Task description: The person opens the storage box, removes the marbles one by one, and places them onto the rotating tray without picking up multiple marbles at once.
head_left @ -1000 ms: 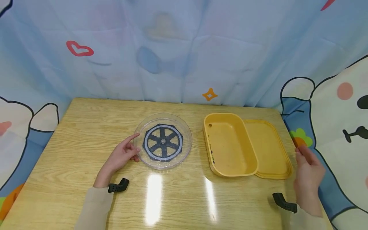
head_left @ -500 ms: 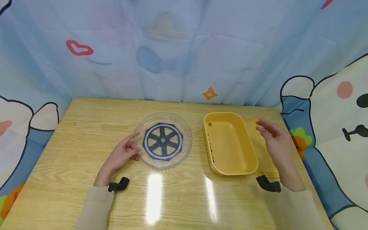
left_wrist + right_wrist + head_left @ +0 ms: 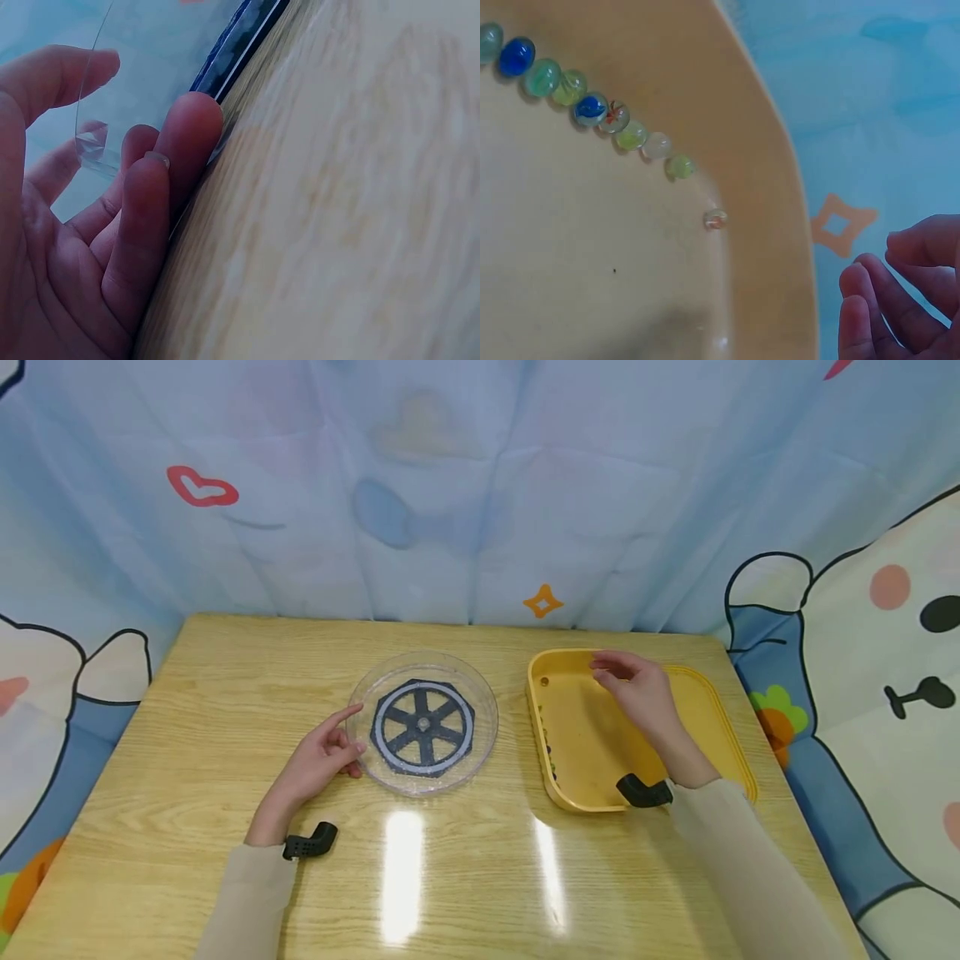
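A clear round plate (image 3: 480, 739) with a black spoked wheel piece (image 3: 423, 727) in it lies mid-table. My left hand (image 3: 352, 731) rests at its left rim, index finger straight along the edge. In the left wrist view the fingers (image 3: 161, 187) lie loosely against the plate's rim (image 3: 94, 142). My right hand (image 3: 611, 670) hovers over the far end of the yellow box (image 3: 581, 752), fingers loosely curled and holding nothing. Several glass marbles (image 3: 592, 109) line the box's wall, and one marble (image 3: 715, 218) sits apart from them. The right fingertips (image 3: 862, 307) stay above the box rim.
The yellow lid (image 3: 716, 718) lies under the right side of the box. The wooden table (image 3: 225, 693) is backed by a pale blue cartoon cloth (image 3: 450, 510) that also hangs at both sides. The table's right edge is close to the lid.
My right hand has swung from the table's right edge leftward and farther away, over the lid, to above the yellow box. The left hand and the plate have not moved.
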The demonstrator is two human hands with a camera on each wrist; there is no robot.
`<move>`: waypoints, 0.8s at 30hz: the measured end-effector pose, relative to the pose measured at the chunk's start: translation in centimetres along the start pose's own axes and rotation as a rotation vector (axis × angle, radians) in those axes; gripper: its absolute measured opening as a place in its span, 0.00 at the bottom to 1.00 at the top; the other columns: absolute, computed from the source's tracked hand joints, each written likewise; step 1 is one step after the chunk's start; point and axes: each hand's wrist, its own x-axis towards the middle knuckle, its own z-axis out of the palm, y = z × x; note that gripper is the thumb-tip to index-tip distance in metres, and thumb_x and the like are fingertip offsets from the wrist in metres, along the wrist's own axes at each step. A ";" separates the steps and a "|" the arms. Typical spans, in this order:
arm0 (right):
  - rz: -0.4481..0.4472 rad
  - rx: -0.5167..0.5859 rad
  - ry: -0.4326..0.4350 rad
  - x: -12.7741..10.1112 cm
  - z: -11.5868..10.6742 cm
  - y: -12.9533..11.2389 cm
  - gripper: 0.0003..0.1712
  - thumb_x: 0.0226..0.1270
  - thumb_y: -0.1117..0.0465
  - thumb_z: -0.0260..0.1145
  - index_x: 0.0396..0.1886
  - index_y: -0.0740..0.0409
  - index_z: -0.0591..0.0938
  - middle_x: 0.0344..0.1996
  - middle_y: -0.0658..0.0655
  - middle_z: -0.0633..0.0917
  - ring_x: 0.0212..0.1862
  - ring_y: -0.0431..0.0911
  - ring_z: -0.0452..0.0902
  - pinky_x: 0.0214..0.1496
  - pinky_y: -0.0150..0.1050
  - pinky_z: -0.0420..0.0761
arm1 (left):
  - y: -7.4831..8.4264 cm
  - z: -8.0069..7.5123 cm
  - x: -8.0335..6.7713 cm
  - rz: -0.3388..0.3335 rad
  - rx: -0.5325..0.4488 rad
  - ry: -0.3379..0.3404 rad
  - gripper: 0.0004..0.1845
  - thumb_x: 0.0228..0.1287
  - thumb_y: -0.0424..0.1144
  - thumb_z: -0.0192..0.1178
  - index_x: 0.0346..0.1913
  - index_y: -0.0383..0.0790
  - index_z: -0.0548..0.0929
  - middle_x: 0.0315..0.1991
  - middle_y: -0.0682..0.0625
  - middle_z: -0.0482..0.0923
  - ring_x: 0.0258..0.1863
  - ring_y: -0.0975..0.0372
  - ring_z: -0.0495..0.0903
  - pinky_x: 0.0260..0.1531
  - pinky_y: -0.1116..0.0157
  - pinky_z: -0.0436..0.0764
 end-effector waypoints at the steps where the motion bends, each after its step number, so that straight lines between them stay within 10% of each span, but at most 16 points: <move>1: 0.009 0.002 -0.010 0.3 0.2 0.1 0.19 0.74 0.61 0.63 0.60 0.64 0.81 0.50 0.63 0.85 0.47 0.41 0.79 0.43 0.22 0.78 | 0.0 0.0 0.0 -0.001 0.000 0.000 0.34 0.70 0.32 0.61 0.76 0.42 0.62 0.32 0.38 0.73 0.27 0.51 0.84 0.31 0.58 0.87; 17: 0.134 0.003 -0.163 3.8 4.8 1.2 0.17 0.72 0.62 0.66 0.57 0.62 0.83 0.53 0.63 0.84 0.50 0.53 0.79 0.43 0.37 0.79 | 3.1 0.6 -1.1 -0.023 0.017 -0.002 0.33 0.71 0.27 0.58 0.76 0.33 0.60 0.31 0.38 0.73 0.28 0.47 0.84 0.32 0.57 0.86; 24: 0.127 -0.041 -0.192 4.4 5.8 2.1 0.18 0.68 0.63 0.69 0.55 0.66 0.84 0.53 0.66 0.83 0.53 0.58 0.79 0.52 0.47 0.80 | 0.0 0.2 -0.2 -0.005 0.018 0.014 0.33 0.71 0.32 0.60 0.76 0.43 0.63 0.32 0.38 0.73 0.27 0.51 0.84 0.31 0.59 0.86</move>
